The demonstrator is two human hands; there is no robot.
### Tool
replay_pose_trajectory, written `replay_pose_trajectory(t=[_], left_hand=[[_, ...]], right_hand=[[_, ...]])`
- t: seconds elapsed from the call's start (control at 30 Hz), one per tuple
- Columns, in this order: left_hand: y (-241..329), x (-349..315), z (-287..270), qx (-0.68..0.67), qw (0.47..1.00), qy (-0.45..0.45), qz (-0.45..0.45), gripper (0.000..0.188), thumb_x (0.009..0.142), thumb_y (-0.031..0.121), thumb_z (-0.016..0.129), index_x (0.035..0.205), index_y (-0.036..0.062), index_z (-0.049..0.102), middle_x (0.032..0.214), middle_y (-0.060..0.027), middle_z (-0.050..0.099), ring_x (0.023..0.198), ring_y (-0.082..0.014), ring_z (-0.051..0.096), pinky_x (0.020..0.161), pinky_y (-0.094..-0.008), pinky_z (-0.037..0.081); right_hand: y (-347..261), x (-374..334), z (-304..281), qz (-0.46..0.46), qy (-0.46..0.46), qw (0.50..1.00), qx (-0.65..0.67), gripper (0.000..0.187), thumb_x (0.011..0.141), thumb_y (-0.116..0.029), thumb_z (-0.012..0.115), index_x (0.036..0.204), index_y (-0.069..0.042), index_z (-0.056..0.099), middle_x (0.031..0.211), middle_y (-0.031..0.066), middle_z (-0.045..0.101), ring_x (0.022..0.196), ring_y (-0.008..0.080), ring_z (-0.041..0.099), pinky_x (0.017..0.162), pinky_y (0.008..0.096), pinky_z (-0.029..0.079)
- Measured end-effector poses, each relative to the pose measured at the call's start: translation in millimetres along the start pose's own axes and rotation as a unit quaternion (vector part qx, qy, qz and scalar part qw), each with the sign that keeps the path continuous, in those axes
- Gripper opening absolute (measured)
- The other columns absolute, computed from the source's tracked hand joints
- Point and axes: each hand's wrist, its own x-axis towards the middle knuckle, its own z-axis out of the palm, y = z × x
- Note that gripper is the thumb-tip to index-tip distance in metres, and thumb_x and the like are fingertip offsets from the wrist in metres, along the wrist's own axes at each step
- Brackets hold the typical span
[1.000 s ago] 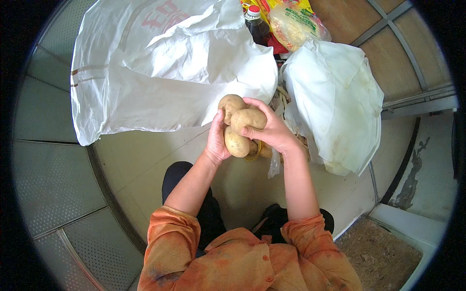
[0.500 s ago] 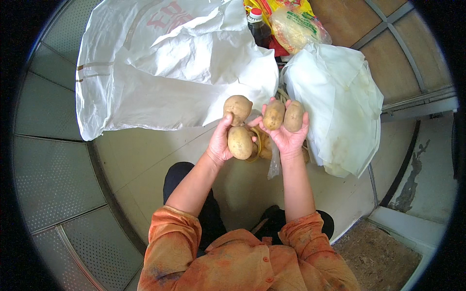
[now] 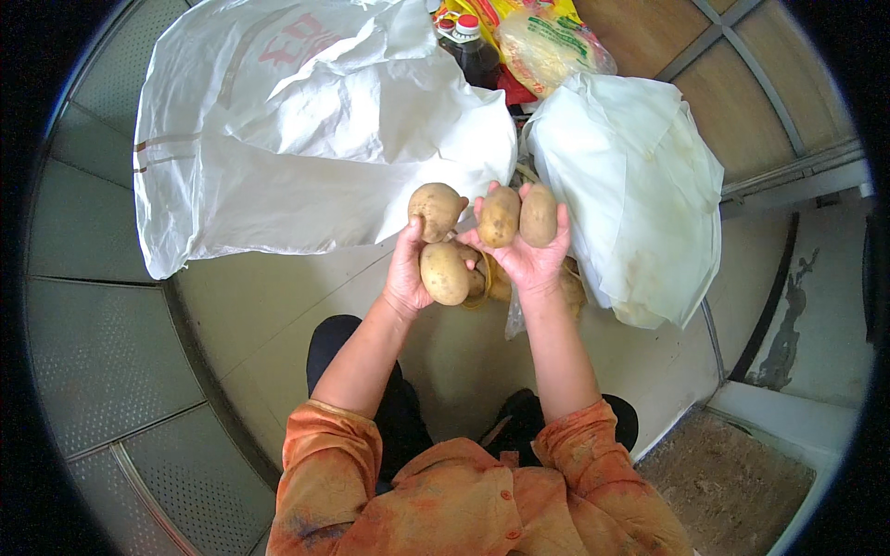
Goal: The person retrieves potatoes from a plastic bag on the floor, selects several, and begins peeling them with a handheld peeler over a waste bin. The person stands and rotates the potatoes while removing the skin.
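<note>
Two potatoes rest in my left hand (image 3: 404,275): a larger brown potato (image 3: 436,212) on the far side and a paler potato (image 3: 445,274) nearer me. My right hand (image 3: 539,264) is palm up, with two oval potatoes, a spotted one (image 3: 499,217) and a smoother one (image 3: 538,215), lying side by side on its fingers. Both hands are held close together over the floor. Below and partly behind them are more potatoes (image 3: 574,291) and a yellow ring-like edge (image 3: 481,289), mostly hidden by my hands.
A large white plastic sack (image 3: 260,199) spreads at the far left. To the right stands a white bag (image 3: 630,195). Beyond them are a dark bottle with a red cap (image 3: 473,57) and a clear plastic bag (image 3: 547,51). Perforated metal panels (image 3: 102,324) line the left side.
Both hands and their potatoes appear slightly further left in the picture, as do the sack, bag and bottle. The same potatoes stay in each hand.
</note>
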Motion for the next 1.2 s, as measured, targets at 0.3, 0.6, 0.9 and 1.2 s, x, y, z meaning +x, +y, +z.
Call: replay_pose_trajectory(t=[0.3,0.6,0.9,1.2], left_hand=[[-7.9,2.2,-2.4,-0.105,0.992,0.060,-0.033,0.072,0.085,0.057,0.056,0.138,0.0129,0.035,0.141,-0.0130,0.043,0.072,-0.0275,0.065,0.067,-0.0469,0.058],[-13.9,3.1,-5.0,-0.088,0.993,0.071,-0.034,0.077,0.081,0.062,0.058,0.137,0.0131,0.039,0.140,-0.0118,0.046,0.066,-0.0227,0.053,0.063,-0.0416,0.054],[-30.5,-8.8,7.8,-0.068,0.991,0.091,-0.066,0.086,0.074,0.069,0.059,0.139,0.0159,0.037,0.138,-0.0123,0.049,0.060,-0.0231,0.049,0.056,-0.0424,0.050],[-34.5,-32.3,19.4,-0.051,0.988,0.110,-0.099,0.090,0.072,0.066,0.063,0.143,0.0232,0.030,0.136,-0.0149,0.048,0.057,-0.0257,0.051,0.056,-0.0443,0.050]], right_hand=[[-29.7,-32.0,70.3,0.018,0.117,0.979,-0.163,0.052,0.084,-0.050,0.059,0.122,-0.015,0.052,0.130,0.0164,0.047,0.122,0.0409,0.044,0.094,0.0635,0.038],[-24.0,-93.2,51.3,-0.012,0.141,0.988,-0.054,0.056,0.082,-0.057,0.060,0.121,-0.017,0.054,0.136,0.0137,0.041,0.126,0.0391,0.041,0.096,0.0634,0.038],[-47.4,-105.5,36.0,0.012,0.187,0.982,0.030,0.053,0.084,-0.056,0.057,0.120,-0.016,0.055,0.137,0.0124,0.041,0.125,0.0399,0.042,0.097,0.0635,0.037],[-26.5,-119.2,45.4,0.031,0.175,0.984,-0.016,0.053,0.088,-0.054,0.053,0.123,-0.015,0.052,0.143,0.0165,0.035,0.130,0.0428,0.037,0.096,0.0684,0.036]])
